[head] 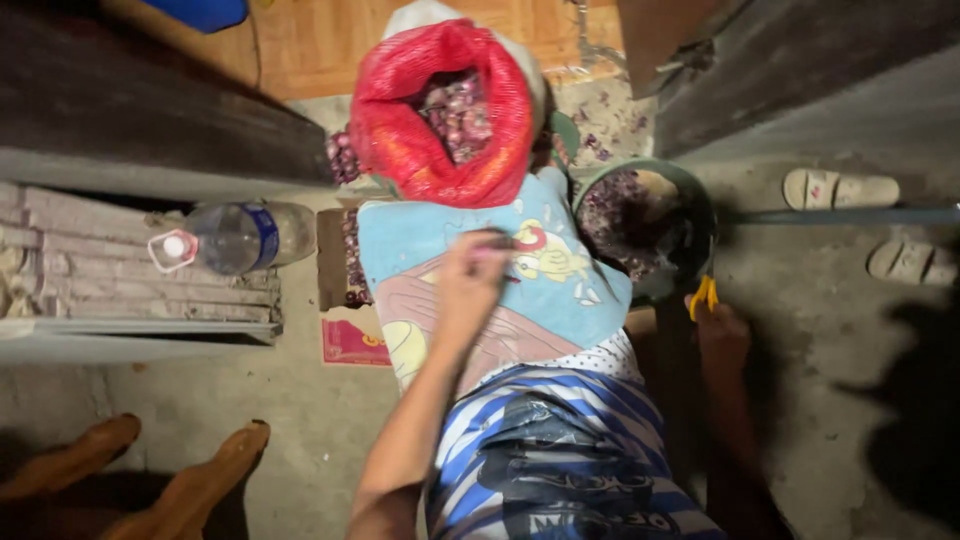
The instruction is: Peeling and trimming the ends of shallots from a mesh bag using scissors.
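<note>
Head view: left hand (468, 285) pinches a small purplish onion (490, 245) over the blue cartoon-print cloth (560, 290); right hand (720, 335) grips a yellow-handled tool (704, 295) beside the peel-filled bowl (700, 195); red mesh sack (400, 140) beyond.

Concealed and indistinct regions, head view
Left hand (468, 285) motion-blurred, the small item at its fingertips unidentifiable; right hand (722, 335) in deep shadow, yellow tool (704, 296) partly hidden; bowl (700, 195) contents dim; wooden legs (180, 480) cropped by the bottom edge
</note>
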